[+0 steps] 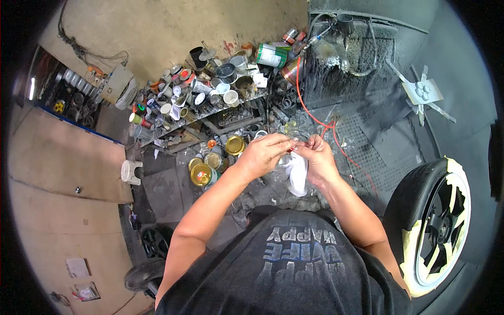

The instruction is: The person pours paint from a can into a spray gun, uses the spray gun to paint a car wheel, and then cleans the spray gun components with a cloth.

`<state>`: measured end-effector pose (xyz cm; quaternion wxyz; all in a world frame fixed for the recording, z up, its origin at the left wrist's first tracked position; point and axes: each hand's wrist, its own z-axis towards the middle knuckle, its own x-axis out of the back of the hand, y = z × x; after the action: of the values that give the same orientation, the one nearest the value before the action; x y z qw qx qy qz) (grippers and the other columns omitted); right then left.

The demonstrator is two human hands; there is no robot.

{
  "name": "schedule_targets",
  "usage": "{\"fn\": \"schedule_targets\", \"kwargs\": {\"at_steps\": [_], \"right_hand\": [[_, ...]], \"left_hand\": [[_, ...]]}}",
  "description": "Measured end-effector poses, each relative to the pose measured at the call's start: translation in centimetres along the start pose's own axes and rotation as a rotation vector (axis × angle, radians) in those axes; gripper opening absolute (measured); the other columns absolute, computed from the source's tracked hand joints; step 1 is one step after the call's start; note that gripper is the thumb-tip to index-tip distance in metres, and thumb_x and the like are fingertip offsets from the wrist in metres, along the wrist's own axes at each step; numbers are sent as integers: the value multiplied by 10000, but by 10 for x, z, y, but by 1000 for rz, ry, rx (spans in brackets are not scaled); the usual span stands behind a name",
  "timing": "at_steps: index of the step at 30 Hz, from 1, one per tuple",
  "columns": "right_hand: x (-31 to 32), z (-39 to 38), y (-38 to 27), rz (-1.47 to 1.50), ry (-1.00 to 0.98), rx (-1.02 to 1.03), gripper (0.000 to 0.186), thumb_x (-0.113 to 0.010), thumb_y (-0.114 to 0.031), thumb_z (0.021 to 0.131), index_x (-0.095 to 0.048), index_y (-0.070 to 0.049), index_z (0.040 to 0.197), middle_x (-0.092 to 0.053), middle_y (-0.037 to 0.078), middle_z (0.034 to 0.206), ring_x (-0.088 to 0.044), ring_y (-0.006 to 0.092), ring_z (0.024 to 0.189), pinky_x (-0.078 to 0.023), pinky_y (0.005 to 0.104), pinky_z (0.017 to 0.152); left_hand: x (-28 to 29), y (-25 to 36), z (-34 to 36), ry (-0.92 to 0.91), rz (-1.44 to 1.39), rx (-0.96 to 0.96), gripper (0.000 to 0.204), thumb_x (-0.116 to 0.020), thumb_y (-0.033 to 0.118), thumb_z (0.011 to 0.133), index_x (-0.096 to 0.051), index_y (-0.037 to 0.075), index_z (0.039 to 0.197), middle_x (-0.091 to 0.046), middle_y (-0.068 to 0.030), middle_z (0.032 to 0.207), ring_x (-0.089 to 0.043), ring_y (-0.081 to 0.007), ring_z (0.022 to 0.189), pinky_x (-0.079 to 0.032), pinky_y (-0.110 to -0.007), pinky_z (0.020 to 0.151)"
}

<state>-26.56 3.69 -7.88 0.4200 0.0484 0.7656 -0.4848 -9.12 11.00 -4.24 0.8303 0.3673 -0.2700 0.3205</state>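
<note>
My left hand [265,152] and my right hand [317,157] meet at mid view, fingers pinched together around a small reddish item [291,149] that is too small and covered to name. A white cloth or glove [296,177] hangs down beneath the fingers, on the side of my right hand, which appears to grip it. Just beyond my hands, clear and metal items lie partly hidden behind them. Gold-lidded cans [202,173] stand low to the left of my left hand.
A shelf crowded with cans and cups [231,97], a spray-stained panel [357,47] with red hose [299,84], a white stool [131,170], wooden cabinets [68,152], dark wheels [152,241] at lower left, and a masked wheel [441,226] at right surround me.
</note>
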Motion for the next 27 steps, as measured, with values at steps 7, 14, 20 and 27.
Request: {"fn": "schedule_targets", "kwargs": {"at_steps": [7,14,20,27], "right_hand": [[1,-7,-2,-1331,-232,1057,316,-739,2,810,-425,-35,811,-683,146,860,-693,264,807,-537,314,697],[9,0,12,-429,69,311,320,-705,76,829,-419,-67,829,-683,140,850,-687,211,782,-556,327,670],[10,-12,-15,81,-30,85,329,-696,110,826,-439,-93,849,-663,84,910,-646,143,778,-541,276,716],[35,-18,-17,61,10,15,216,-662,61,866,-578,-31,1042,-664,55,932,-656,141,820,-554,296,760]], "left_hand": [[8,-16,3,-393,-779,912,349,-716,23,864,-665,-16,1207,-715,-69,958,-687,-191,965,-567,-299,812],[-1,9,3,-187,-175,368,302,-715,-26,847,-683,-36,1147,-679,-77,1119,-655,-145,1005,-553,-298,863],[-15,-20,-26,182,-1106,610,451,-713,59,899,-552,15,1318,-648,-100,1204,-656,-247,1097,-541,-359,960],[-11,-7,-24,125,-1263,662,484,-736,164,897,-543,15,1315,-644,-100,1199,-652,-273,1118,-550,-334,945]]}}
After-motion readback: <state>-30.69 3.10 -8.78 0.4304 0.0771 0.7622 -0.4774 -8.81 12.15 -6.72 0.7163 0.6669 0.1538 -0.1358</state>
